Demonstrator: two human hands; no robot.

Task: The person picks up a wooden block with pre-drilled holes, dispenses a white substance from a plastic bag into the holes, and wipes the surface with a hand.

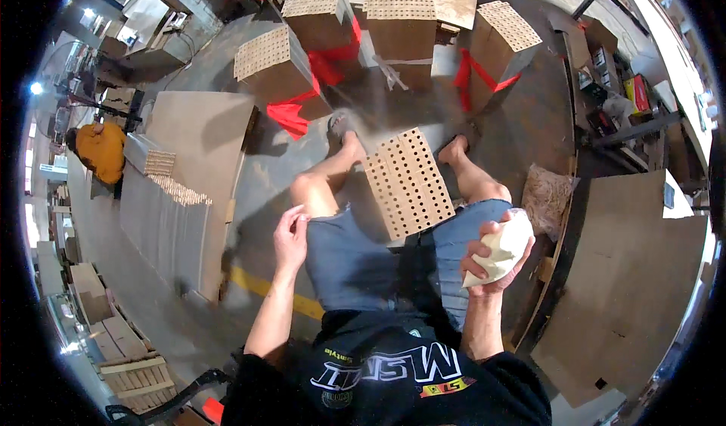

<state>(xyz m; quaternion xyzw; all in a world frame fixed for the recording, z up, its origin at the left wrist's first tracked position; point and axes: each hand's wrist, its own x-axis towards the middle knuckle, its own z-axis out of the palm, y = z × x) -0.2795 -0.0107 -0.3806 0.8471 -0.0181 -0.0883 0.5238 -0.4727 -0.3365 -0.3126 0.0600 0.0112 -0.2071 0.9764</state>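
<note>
I sit with my legs out in front of me, and a perforated wooden board [408, 184] with rows of round holes leans between my knees. My right hand [491, 259] is closed around a soft white bag [507, 244] held over my right thigh. My left hand [290, 237] rests on my left thigh by the hem of my grey shorts, fingers loosely bent and holding nothing that I can see.
Several stacks of perforated boards tied with red straps [325, 59] stand ahead on the concrete floor. Large flat wooden panels [628, 290] lie to the right, another panel [200, 135] and dowelled boards to the left. A person in orange [100, 150] crouches far left.
</note>
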